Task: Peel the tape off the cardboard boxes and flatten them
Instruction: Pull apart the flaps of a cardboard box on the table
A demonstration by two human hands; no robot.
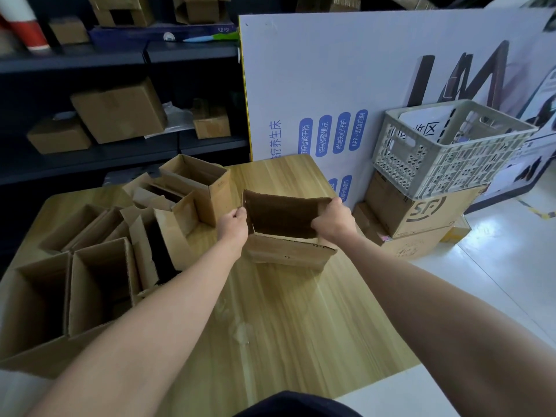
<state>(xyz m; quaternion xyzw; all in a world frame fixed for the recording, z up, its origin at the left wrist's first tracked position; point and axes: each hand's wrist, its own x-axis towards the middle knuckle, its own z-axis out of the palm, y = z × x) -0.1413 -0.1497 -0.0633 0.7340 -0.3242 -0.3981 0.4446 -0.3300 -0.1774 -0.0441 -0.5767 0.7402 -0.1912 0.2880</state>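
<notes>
A grey plastic crate stands beside a wooden table, before a white printed board.

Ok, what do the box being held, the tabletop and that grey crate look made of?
Held box: brown corrugated cardboard, matte; the ragged edges and creased flaps show it. Table: pale wood grain with a slight sheen, possibly laminate rather than solid wood. Crate: grey moulded plastic, judging by its perforated lattice walls.

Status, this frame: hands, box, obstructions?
Both grip: left hand, right hand on opposite ends of cardboard box, not yet flat. Other open boxes crowd left of table; nothing blocking.
</notes>
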